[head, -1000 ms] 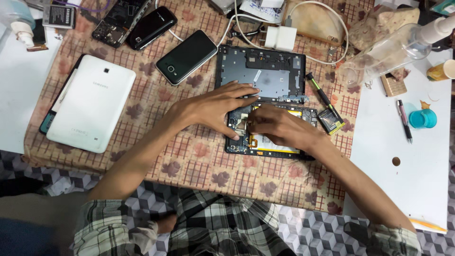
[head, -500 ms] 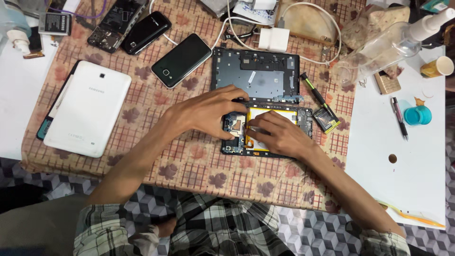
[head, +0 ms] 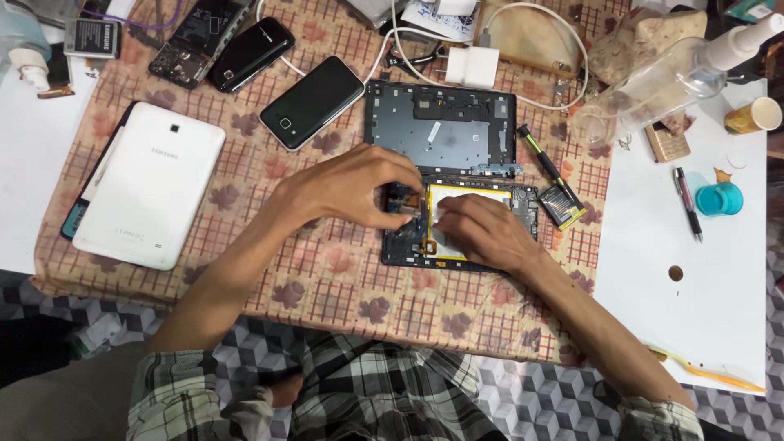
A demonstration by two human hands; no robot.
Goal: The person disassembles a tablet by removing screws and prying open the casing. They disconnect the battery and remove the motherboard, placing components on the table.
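Hands over an opened tablet (head: 478, 224) lying back-side up on the patterned cloth (head: 327, 269) that covers the counter (head: 694, 269). Left hand (head: 351, 188) curled, fingertips pinched on something small at the tablet's upper left corner; what it grips is too small to tell. Right hand (head: 478, 233) lies flat, palm down on the white battery (head: 469, 200) inside the yellow-edged frame, pressing rather than gripping. Removed grey back cover (head: 441, 131) rests just above the tablet, touching its top edge. Green-handled screwdriver (head: 543, 159) lies to the right of the cover. Black phone (head: 312, 102) sits up-left of the cover; white tablet (head: 147, 196) lies well apart at the cloth's left edge. White charger (head: 472, 67) near the top, cable looped around.
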